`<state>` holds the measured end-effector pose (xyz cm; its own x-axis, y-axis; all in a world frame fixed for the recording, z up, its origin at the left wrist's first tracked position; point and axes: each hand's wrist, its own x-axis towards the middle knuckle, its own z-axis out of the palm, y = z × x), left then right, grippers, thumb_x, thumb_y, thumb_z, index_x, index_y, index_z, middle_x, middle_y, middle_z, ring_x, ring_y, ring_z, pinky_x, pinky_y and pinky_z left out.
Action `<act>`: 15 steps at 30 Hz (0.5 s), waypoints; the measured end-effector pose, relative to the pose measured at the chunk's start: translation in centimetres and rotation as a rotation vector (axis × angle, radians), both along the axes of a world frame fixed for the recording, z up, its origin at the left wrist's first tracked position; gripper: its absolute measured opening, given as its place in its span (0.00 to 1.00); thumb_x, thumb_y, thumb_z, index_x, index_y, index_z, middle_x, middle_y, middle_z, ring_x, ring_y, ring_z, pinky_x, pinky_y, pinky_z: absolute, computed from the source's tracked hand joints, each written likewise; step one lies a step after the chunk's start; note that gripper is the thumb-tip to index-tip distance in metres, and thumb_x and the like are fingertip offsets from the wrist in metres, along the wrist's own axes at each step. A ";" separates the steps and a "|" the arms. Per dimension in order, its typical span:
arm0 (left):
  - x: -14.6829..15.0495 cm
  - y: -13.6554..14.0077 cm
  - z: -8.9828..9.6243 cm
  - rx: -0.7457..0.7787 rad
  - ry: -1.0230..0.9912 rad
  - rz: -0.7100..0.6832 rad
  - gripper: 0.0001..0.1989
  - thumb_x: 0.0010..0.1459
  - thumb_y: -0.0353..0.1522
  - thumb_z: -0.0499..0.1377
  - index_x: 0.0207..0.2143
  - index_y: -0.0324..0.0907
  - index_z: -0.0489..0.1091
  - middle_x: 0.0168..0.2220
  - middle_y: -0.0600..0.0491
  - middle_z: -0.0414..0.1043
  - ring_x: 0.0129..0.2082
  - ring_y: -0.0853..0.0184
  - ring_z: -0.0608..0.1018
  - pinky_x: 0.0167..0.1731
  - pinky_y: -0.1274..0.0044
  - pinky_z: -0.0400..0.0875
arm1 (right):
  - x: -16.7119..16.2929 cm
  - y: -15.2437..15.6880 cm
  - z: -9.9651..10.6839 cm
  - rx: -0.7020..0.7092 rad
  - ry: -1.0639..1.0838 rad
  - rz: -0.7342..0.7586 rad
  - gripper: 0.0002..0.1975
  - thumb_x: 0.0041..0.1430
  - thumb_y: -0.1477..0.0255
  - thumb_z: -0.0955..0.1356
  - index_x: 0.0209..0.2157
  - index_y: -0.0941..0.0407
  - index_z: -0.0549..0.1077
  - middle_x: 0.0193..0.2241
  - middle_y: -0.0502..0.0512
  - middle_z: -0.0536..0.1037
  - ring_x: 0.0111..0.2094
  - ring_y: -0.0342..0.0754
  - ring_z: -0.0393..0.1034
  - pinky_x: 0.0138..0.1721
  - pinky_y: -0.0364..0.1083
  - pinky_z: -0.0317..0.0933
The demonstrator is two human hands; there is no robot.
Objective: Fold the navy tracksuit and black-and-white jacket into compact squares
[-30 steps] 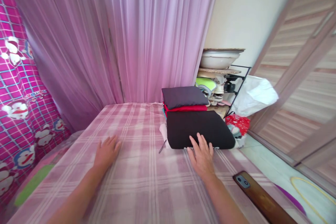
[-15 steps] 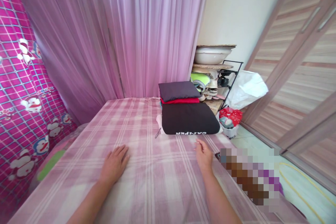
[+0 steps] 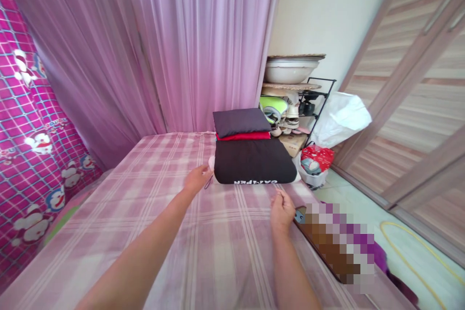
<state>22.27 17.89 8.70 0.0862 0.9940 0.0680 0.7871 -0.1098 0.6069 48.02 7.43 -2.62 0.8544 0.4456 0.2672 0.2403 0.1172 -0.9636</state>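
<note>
A folded black garment (image 3: 254, 162) with white upside-down lettering lies on the plaid bedsheet (image 3: 218, 242). On its far part rest a folded red cloth (image 3: 247, 136) and a folded dark grey garment (image 3: 242, 121). My left hand (image 3: 198, 178) is at the near left corner of this stack, fingers reaching toward a bit of white cloth (image 3: 211, 161) that sticks out there; whether they touch it I cannot tell. Below those fingers hangs a thin dark cord loop (image 3: 208, 183). In front of the stack's right side, my right hand (image 3: 282, 208) is loosely closed, with nothing visible in it.
A flat brown, dark-edged object (image 3: 319, 247), partly pixelated, lies at the bed's right edge. Beyond the stack stands a black rack (image 3: 321, 106) with shoes and a large white basin (image 3: 290, 71). Purple curtains (image 3: 203, 48) hang behind the bed; a wooden wardrobe (image 3: 403, 121) is at right.
My left hand has moved forward and right, from lying flat on the sheet to the left corner of the stack. My right hand stays loosely closed in nearly the same place.
</note>
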 end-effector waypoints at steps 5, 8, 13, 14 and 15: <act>3.9 2.8 -0.3 -0.058 -0.070 0.022 0.17 0.56 0.42 0.61 0.43 0.40 0.77 0.41 0.46 0.81 0.41 0.60 0.81 0.37 0.76 0.72 | 0.5 0.3 -0.6 0.003 -0.027 -0.061 0.23 0.57 0.55 0.61 0.40 0.58 0.78 0.19 0.50 0.73 0.24 0.48 0.68 0.30 0.47 0.62; 4.3 3.5 0.0 -0.043 -0.101 0.022 0.13 0.57 0.37 0.60 0.41 0.41 0.77 0.39 0.48 0.81 0.38 0.62 0.81 0.36 0.76 0.72 | 1.0 -0.1 0.1 -0.001 -0.043 -0.108 0.24 0.58 0.56 0.61 0.42 0.58 0.77 0.20 0.51 0.74 0.25 0.49 0.69 0.32 0.47 0.63; 0.3 4.9 2.3 0.042 -0.075 0.071 0.13 0.55 0.37 0.59 0.42 0.43 0.76 0.40 0.51 0.80 0.40 0.62 0.80 0.40 0.73 0.72 | 2.6 -1.5 1.7 -0.010 -0.100 -0.224 0.24 0.58 0.57 0.60 0.43 0.60 0.77 0.23 0.54 0.75 0.26 0.50 0.69 0.33 0.47 0.63; -1.3 5.1 2.7 0.060 -0.060 0.097 0.14 0.55 0.37 0.59 0.43 0.44 0.76 0.40 0.52 0.80 0.41 0.61 0.80 0.40 0.73 0.72 | 3.0 -1.7 1.8 -0.006 -0.105 -0.242 0.24 0.59 0.57 0.60 0.43 0.59 0.76 0.23 0.55 0.75 0.25 0.50 0.69 0.32 0.47 0.63; -3.3 5.4 3.1 0.071 -0.040 0.124 0.14 0.55 0.37 0.59 0.43 0.44 0.76 0.40 0.52 0.80 0.41 0.60 0.80 0.41 0.72 0.72 | 3.3 -1.9 1.9 0.002 -0.101 -0.253 0.24 0.59 0.57 0.59 0.44 0.59 0.76 0.23 0.55 0.75 0.24 0.49 0.68 0.31 0.47 0.63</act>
<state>18.99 23.24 11.77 -0.0409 0.9893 0.1398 0.7724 -0.0574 0.6325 51.30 5.53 -0.74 0.9074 0.2208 0.3576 0.3571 0.0436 -0.9330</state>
